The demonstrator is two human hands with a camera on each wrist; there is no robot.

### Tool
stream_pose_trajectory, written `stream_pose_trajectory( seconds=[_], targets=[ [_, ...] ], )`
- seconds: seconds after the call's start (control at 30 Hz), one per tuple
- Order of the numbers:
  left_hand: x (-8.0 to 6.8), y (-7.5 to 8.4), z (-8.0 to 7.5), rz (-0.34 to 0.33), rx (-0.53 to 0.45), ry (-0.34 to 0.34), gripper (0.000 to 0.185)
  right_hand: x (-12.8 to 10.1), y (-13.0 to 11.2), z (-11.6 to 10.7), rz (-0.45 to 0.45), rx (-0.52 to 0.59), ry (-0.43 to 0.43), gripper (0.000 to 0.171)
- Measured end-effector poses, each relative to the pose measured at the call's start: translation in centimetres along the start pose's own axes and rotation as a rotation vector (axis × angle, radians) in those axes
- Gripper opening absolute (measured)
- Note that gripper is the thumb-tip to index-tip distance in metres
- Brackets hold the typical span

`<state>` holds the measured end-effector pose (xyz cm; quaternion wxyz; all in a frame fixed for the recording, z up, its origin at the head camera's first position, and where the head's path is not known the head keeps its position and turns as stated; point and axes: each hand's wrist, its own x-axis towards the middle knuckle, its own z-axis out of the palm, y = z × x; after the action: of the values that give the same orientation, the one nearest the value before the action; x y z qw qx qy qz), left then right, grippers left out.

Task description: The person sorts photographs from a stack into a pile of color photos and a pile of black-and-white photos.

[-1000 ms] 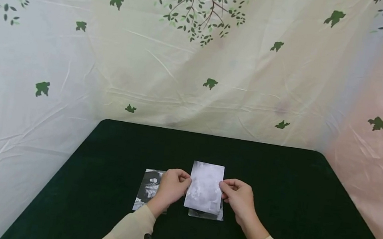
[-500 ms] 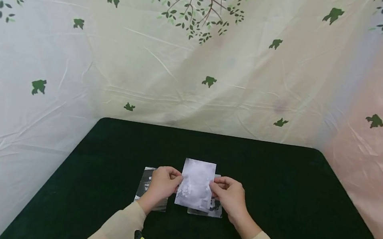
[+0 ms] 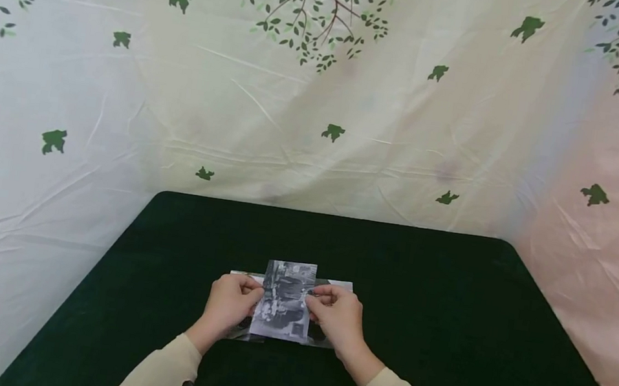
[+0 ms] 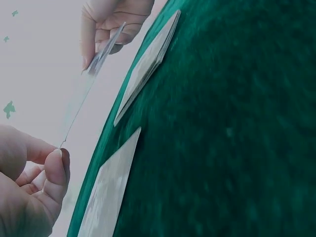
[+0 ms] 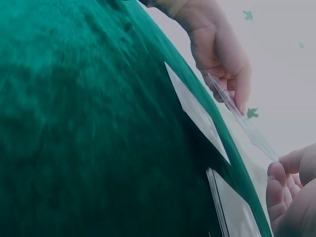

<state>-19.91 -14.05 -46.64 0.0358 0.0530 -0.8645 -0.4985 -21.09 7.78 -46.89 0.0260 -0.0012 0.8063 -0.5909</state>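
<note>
Both hands hold one black-and-white photo by its side edges, just above the dark green table. My left hand pinches its left edge and my right hand pinches its right edge. In the left wrist view the photo shows edge-on between my left hand and my right hand. A stack of photos lies under my right hand, and a single photo lies under my left hand. The right wrist view shows the stack and the single photo flat on the cloth.
A cream sheet printed with green leaves and branches hangs behind and beside the table. The table's far edge meets that sheet. Beige sleeves cover both forearms.
The held photo and both hands have moved left and slightly lower. Its face showed white glare earlier; the printed picture now shows.
</note>
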Motion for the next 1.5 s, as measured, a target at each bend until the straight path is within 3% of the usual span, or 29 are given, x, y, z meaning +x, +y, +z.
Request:
stream_pose_trajectory(
  seconds=[0.2, 0.57, 0.87, 1.17, 1.5],
  targets=[
    [-0.3, -0.8, -1.5, -0.029, -0.009, 0.014, 0.008, -0.1, -0.4, 1.8, -0.025, 0.026, 0.003, 0.018],
    [-0.9, -2.0, -4.0, -0.053, 0.060, 0.039, 0.010, -0.3, -0.5, 4.8, -0.081, -0.027, -0.007, 0.022],
    [-0.9, -2.8, -5.2, -0.013, 0.135, 0.038, 0.011, 0.0, -0.8, 6.7, -0.111, -0.112, -0.009, 0.023],
    [-0.2, -3.6, -5.5, -0.008, 0.194, 0.014, 0.010, 0.9, -0.8, 7.5, -0.127, -0.238, -0.039, 0.022],
    [0.5, -4.1, -4.9, -0.007, 0.243, 0.014, 0.010, 1.1, -0.3, 7.8, -0.091, -0.291, -0.042, 0.021]
  ],
)
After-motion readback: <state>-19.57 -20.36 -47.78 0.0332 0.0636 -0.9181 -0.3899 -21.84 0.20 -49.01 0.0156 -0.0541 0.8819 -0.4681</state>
